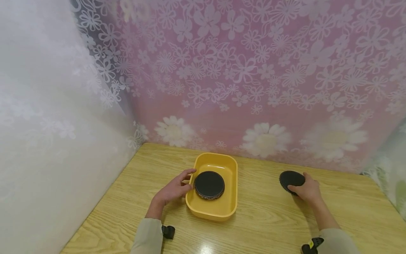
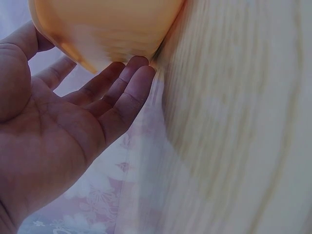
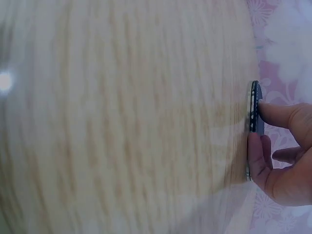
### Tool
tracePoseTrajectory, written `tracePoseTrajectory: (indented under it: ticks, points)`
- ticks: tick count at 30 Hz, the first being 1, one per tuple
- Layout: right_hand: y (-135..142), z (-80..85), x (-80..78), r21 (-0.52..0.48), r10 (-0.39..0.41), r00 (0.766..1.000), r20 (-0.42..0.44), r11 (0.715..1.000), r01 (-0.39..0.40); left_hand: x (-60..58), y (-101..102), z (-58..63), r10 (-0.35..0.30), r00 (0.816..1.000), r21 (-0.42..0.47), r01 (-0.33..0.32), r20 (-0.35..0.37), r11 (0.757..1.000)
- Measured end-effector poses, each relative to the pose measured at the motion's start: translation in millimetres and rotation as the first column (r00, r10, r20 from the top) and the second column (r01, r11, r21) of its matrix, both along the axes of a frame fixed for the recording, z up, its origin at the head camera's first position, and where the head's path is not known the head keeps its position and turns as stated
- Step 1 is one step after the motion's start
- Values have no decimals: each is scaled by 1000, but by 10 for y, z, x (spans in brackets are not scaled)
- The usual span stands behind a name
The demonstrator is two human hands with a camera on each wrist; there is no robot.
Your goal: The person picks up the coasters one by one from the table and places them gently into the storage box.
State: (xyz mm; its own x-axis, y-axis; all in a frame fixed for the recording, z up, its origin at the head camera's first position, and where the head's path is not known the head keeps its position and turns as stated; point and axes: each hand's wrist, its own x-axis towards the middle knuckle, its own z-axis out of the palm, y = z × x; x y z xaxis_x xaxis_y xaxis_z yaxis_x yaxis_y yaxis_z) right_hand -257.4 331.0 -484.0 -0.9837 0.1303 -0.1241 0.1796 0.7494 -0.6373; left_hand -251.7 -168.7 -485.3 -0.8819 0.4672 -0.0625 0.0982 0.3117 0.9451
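A yellow rectangular tub (image 1: 197,213) with rounded corners stands on the table, with a thick stack of round black coasters (image 1: 209,184) inside. My left hand (image 1: 173,189) holds the tub's left side, thumb at the rim; in the left wrist view, bent fingers (image 2: 131,92) touch the outer wall. Over to the right, my right hand (image 1: 307,190) pinches a thin round black coaster (image 1: 290,179), its thumb on the top face. Seen edge-on in the right wrist view, the coaster (image 3: 254,109) has a patterned rim and sits at or just above the table; I cannot tell which.
Both things are on a light wood-grain table (image 1: 257,211). A pink flowered curtain (image 1: 222,88) hangs along the back edge, and a pale curtain (image 1: 63,141) borders the left side. Bare tabletop lies between the tub and the right hand.
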Motion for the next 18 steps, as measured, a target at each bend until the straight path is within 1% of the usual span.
tracePoseTrajectory:
  ticks: [3, 10, 18]
  points:
    - [7, 13, 17, 17, 5, 1000, 14, 1000, -5, -6, 8, -9, -4, 1000, 5, 4, -8, 1000]
    - [-27, 47, 43, 18, -64, 995, 72, 998, 63, -2, -4, -6, 4, 1000, 8, -4, 4, 1000]
    - [-37, 64, 108, 83, -145, 987, 63, 987, 140, 3, -2, -13, 7, 1000, -12, -7, -1, 1000]
